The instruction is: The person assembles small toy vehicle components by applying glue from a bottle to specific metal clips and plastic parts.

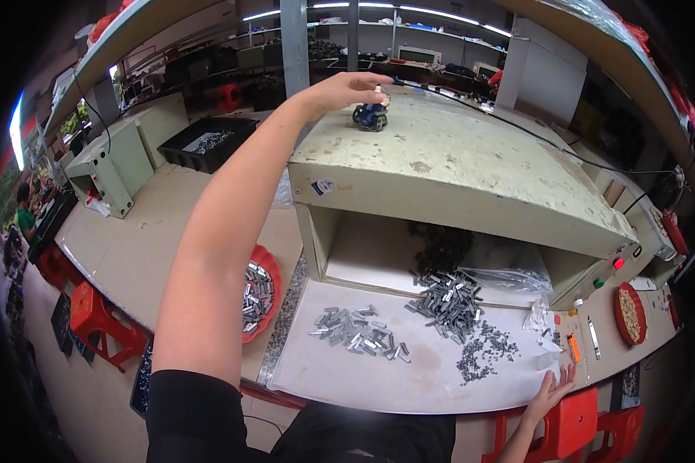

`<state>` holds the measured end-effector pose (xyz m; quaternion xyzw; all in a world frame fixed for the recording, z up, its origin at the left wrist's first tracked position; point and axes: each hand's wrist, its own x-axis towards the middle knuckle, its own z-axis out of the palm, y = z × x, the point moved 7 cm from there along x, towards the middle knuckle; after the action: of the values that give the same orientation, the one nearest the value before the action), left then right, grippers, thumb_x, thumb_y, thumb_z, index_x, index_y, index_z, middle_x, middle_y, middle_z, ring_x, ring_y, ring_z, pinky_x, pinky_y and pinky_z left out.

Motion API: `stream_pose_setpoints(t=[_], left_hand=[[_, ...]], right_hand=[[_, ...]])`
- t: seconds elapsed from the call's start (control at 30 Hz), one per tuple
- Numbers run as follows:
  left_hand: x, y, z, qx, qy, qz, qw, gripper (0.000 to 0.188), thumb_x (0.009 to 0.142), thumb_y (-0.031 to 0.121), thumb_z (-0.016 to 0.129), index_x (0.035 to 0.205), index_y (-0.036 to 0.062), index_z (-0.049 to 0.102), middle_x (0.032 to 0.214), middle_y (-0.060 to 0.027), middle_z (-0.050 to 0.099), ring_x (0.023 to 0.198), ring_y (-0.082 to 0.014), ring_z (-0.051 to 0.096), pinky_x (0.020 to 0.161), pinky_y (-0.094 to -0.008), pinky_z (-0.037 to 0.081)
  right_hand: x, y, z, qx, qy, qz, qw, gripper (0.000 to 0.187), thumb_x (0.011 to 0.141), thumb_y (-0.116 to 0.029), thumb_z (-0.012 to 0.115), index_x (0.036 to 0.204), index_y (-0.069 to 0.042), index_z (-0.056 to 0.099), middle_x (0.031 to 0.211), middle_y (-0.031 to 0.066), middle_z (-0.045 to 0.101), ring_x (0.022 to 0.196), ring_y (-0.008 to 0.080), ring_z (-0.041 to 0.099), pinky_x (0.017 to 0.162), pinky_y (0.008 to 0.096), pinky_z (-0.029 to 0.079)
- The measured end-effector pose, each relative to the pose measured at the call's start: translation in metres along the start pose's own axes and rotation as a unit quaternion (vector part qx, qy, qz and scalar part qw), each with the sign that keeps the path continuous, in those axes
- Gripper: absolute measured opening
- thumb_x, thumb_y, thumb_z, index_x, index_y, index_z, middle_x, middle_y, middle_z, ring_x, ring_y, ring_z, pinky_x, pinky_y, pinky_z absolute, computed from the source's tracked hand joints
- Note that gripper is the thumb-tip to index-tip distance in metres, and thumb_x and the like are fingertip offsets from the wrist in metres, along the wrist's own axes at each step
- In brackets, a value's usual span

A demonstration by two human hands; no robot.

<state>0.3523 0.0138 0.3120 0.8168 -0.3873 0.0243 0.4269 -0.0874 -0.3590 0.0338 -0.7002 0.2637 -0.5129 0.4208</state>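
Note:
My left hand (346, 90) reaches far up over the top of a large cream box-shaped machine (455, 166), fingers bent down over a small blue and black object (371, 116) that stands there; whether it grips it I cannot tell. My right hand (552, 391) rests with spread fingers on the front right edge of the white work surface (409, 370), holding nothing. On that surface lie two piles of small grey metal parts (357, 332), the larger pile (448, 301) by the machine's opening, and a scatter of tiny dark pieces (483, 353).
A red tray (269, 266) with more metal parts sits at the left. A black bin (208, 143) of parts stands farther back. Red stools (100, 316) line the bench. A red dish (630, 312) and small tools lie at the right. A person sits far left.

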Motion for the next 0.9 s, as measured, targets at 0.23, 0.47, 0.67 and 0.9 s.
stream_pose_setpoints(t=[0.23, 0.47, 0.67, 0.9], left_hand=[[-0.011, 0.013, -0.001, 0.004, 0.062, -0.053, 0.997, 0.030, 0.073, 0.031, 0.067, 0.095, 0.0100, 0.063, 0.077, 0.0007, 0.058, 0.071, -0.0080, 0.052, 0.061, -0.0220, 0.038], [-0.073, 0.072, 0.044, -0.260, 0.080, -0.061, 0.960, 0.014, 0.079, 0.026, 0.060, 0.084, 0.0131, 0.060, 0.069, 0.0063, 0.056, 0.055, 0.0000, 0.049, 0.045, -0.0148, 0.032], [-0.143, 0.113, 0.154, -0.409, -0.063, -0.098, 0.905, 0.013, 0.080, 0.022, 0.060, 0.080, 0.0104, 0.054, 0.080, 0.0027, 0.055, 0.069, -0.0025, 0.051, 0.056, -0.0163, 0.040], [-0.191, 0.124, 0.183, -0.340, -0.070, 0.002, 0.938, 0.029, 0.084, 0.019, 0.054, 0.108, 0.0036, 0.052, 0.079, 0.0004, 0.053, 0.070, -0.0039, 0.048, 0.057, -0.0178, 0.041]], right_hand=[[-0.020, -0.115, 0.030, 0.045, -0.018, -0.170, 0.984, 0.047, 0.077, 0.004, 0.046, 0.121, -0.001, 0.033, 0.123, 0.0156, 0.039, 0.105, 0.0243, 0.043, 0.088, 0.0358, 0.036], [-0.035, -0.242, 0.107, 0.150, -0.205, -0.375, 0.891, 0.047, 0.067, 0.004, 0.062, 0.110, -0.001, 0.045, 0.119, 0.0201, 0.040, 0.102, 0.0282, 0.047, 0.087, 0.0356, 0.038], [-0.056, -0.294, 0.142, 0.151, -0.188, -0.400, 0.884, 0.069, 0.061, -0.006, 0.075, 0.120, -0.011, 0.041, 0.129, 0.0215, 0.029, 0.109, 0.0338, 0.044, 0.085, 0.0376, 0.042], [-0.067, -0.223, 0.137, 0.397, -0.301, -0.067, 0.865, 0.062, 0.065, 0.000, 0.070, 0.117, -0.005, 0.036, 0.120, 0.0159, 0.041, 0.104, 0.0222, 0.048, 0.087, 0.0321, 0.044]])
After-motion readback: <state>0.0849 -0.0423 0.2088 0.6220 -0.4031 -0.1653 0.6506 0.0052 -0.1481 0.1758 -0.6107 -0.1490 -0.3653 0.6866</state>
